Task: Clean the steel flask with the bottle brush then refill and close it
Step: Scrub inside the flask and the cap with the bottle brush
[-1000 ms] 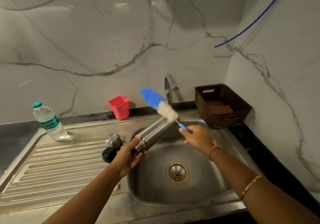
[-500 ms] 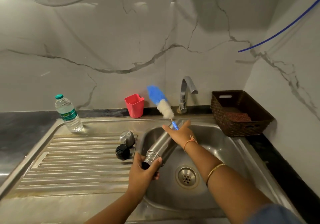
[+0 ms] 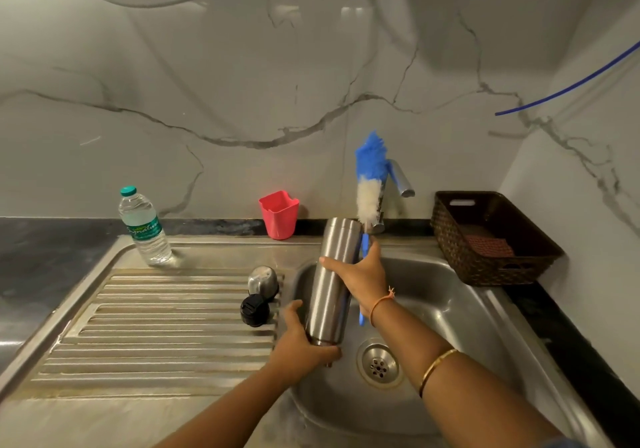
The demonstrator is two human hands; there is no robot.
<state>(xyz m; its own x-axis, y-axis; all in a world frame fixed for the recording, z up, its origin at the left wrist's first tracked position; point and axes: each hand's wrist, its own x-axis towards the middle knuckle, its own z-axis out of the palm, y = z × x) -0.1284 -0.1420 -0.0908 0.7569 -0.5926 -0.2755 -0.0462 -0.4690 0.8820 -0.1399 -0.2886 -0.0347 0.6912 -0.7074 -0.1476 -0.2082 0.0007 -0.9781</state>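
The steel flask (image 3: 330,285) stands nearly upright over the sink basin (image 3: 467,309), base at the top and open mouth at the bottom. My left hand (image 3: 301,347) grips its lower end by the mouth. My right hand (image 3: 363,274) holds the blue handle of the bottle brush (image 3: 370,177) and lays its fingers across the flask's upper body. The blue and white brush head points up, outside the flask, in front of the tap (image 3: 398,177). The flask's steel cap (image 3: 262,278) and black stopper (image 3: 254,309) lie on the drainboard (image 3: 156,326) by the basin's left rim.
A plastic water bottle (image 3: 143,229) stands at the drainboard's back left. A red cup (image 3: 278,214) sits against the marble wall. A dark woven basket (image 3: 491,240) stands right of the basin. The drain (image 3: 379,366) lies just right of the flask's mouth.
The flask has swung from a slant to nearly upright. My right hand moved onto the flask's body, and the brush turned upright beside it. The camera shifted left.
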